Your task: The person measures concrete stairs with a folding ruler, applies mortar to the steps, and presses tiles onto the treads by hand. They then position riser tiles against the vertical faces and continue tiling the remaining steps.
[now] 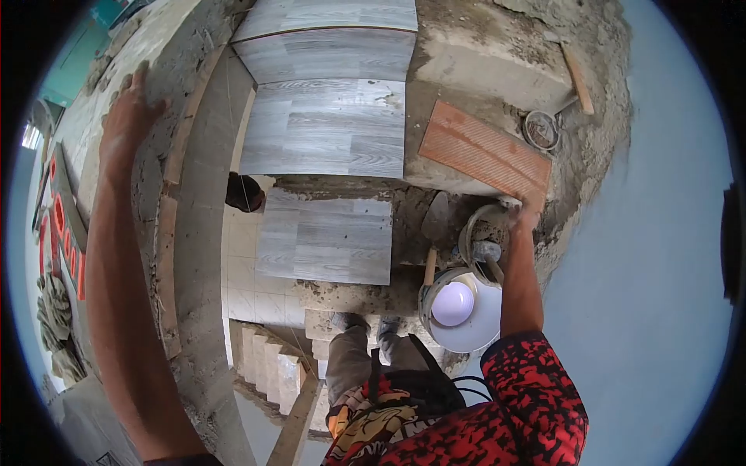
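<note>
My left hand (128, 116) lies with spread fingers on top of a rough concrete ledge (167, 58), holding nothing. At its near right corner, an orange-red tile (486, 147) with its ridged back facing up is gripped by my right hand (524, 217); the fingers are partly blurred. Just below and left of that hand stands a mortar-stained bucket (468, 241) with a tool and a crumpled clear bag in it. A white bucket (482, 314) holding a pale round bowl (452, 303) is nearer to me. A trowel (437, 217) with a wooden handle rests beside the buckets.
Grey wood-look tiles (326, 128) cover the steps ahead, with another grey tile (326, 237) nearer. A small container (541, 130) and a wooden-handled tool (576, 78) sit at upper right. A blue wall (660, 233) borders the right. Stairs (268, 361) descend at lower left.
</note>
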A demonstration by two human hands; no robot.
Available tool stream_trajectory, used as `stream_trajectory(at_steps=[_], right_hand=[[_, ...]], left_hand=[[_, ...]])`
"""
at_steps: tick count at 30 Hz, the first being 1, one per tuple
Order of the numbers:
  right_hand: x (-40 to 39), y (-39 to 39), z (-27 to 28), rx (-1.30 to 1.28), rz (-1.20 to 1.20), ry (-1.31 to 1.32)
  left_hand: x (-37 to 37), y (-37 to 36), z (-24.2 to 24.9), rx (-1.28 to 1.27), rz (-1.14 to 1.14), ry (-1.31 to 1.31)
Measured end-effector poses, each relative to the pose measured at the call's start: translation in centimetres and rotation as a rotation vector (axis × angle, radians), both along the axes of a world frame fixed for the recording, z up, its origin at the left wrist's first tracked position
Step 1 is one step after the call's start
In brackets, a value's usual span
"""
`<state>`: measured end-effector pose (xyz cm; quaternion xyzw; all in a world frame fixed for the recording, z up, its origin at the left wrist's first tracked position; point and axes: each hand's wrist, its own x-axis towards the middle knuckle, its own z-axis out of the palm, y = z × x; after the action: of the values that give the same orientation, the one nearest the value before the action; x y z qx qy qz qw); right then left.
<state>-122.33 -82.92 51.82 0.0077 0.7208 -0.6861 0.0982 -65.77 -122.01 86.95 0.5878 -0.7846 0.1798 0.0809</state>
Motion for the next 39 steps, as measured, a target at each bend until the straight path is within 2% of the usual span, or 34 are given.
stream_trajectory(at_steps=[2, 3, 7, 11, 13, 15, 16, 17, 18, 20, 23, 27, 29, 33, 35, 37, 39], right_hand=[[-0.6, 0.1, -0.1, -0.218, -0.025, -0.462], [-0.8, 0.1, -0.3, -0.246, 0.074, -0.448], [-1.2, -2.7, -1.0, -0.281, 0.011, -0.558], [-1.3, -3.7, -1.0, -0.343, 0.076, -0.537], [-1.9, -3.8, -2.5, -0.651, 0.024, -0.552], [-1.6, -4.2, -2.2, -0.718, -0.062, -0.519], [-2.2, -4.2, -2.3, -0.74, -0.031, -0.538], [-2.3, -3.9, -2.4, -0.762, -0.007, -0.557], [-1.8, -4.0, -1.9, -0.751, 0.022, -0.573], [-1.1, -4.2, 0.2, -0.605, 0.054, -0.47], [0.4, -3.4, 2.2, -0.562, 0.074, -0.43], [4.6, 1.5, 4.0, -0.572, 0.227, -0.276], [7.0, 4.4, 6.6, -0.393, 0.237, -0.27], [10.5, 9.8, 7.7, -0.319, 0.395, -0.361], [14.2, 10.2, 8.6, -0.291, 0.4, -0.535], [17.1, 10.3, 7.5, -0.153, 0.527, -0.551], [20.6, 8.8, 6.8, -0.185, 0.663, -0.709]], left_hand=[[0.1, 0.0, -0.2, -0.018, 0.004, 0.02], [-0.1, -0.1, -0.4, -0.026, 0.007, 0.034], [0.5, -1.4, -0.6, 0.004, -0.037, 0.045], [0.1, -0.7, -0.8, -0.053, 0.048, -0.048], [0.5, -1.1, -1.1, -0.028, 0.011, -0.014], [0.4, -0.7, -0.7, 0.044, -0.007, 0.027], [-0.2, 0.0, -0.1, 0.09, 0.009, 0.039], [0.0, -0.2, -0.6, -0.001, -0.004, -0.001], [0.1, -0.1, -0.9, -0.094, -0.022, -0.042], [-3.4, 5.6, 3.4, 0.182, 0.131, 0.098], [-3.5, 5.6, 4.0, 0.238, 0.158, 0.097], [-2.9, 5.0, 3.5, 0.208, 0.161, 0.129], [-2.8, 4.7, 3.0, 0.168, 0.128, 0.137], [-2.9, 4.8, 3.1, 0.188, 0.164, 0.129], [-2.6, 4.3, 2.6, 0.147, 0.143, 0.113], [-2.6, 4.1, 2.6, 0.14, 0.146, 0.131], [-2.6, 4.3, 2.5, 0.14, 0.137, 0.147]])
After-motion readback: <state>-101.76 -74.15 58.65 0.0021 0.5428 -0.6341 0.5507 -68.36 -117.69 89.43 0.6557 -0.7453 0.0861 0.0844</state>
